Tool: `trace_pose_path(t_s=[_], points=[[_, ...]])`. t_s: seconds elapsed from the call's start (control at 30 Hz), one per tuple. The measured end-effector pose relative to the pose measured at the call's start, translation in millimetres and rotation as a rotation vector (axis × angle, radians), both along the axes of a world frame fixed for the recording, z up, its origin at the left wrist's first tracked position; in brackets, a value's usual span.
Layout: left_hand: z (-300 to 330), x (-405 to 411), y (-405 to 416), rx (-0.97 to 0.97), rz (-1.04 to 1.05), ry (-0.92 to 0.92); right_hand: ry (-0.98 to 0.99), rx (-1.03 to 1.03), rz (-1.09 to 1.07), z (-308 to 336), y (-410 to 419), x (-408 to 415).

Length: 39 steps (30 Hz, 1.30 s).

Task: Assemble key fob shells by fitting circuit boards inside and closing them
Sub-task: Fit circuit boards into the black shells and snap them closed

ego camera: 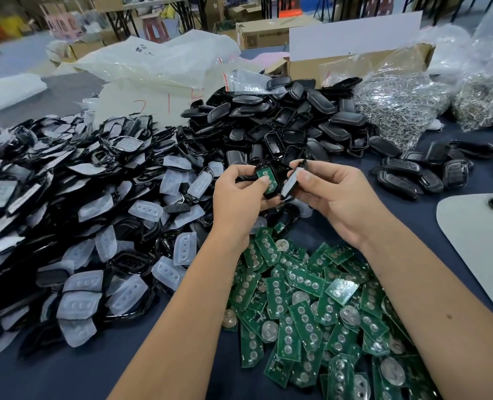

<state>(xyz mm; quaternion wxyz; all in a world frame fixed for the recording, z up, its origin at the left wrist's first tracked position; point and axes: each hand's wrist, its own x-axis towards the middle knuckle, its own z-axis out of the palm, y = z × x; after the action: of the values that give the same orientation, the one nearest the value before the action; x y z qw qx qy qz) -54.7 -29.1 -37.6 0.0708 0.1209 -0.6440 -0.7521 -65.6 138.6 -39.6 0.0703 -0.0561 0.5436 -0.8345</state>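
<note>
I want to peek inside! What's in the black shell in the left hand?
A green circuit board sits inside the black shell the left hand holds. The thumb covers part of the board, and anything beneath it is hidden.

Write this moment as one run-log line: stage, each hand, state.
stage: closing fob | left hand: holds shell half with circuit board seated | right hand: holds other shell half tilted beside it | state: halves apart
</note>
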Motion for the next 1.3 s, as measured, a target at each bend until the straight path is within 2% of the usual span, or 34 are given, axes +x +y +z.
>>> trace_pose_path(t_s=[0.57, 0.83, 1.17, 1.3], points=[[2, 3, 1, -0.053, -0.007, 0.031, -0.012, 0.027, -0.065, 0, 0, 0], [-3, 6, 9, -0.556, 0.031, 0.282, 0.028, 0.133, -0.176, -3, -4, 0], [-1, 10, 19, -0.821, -0.08, 0.449, 0.027, 0.175, -0.253, -1, -3, 2], [-3, 11, 17, -0.811, -0.126, 0.436, 0.039, 0.234, -0.28, -4, -2, 2]])
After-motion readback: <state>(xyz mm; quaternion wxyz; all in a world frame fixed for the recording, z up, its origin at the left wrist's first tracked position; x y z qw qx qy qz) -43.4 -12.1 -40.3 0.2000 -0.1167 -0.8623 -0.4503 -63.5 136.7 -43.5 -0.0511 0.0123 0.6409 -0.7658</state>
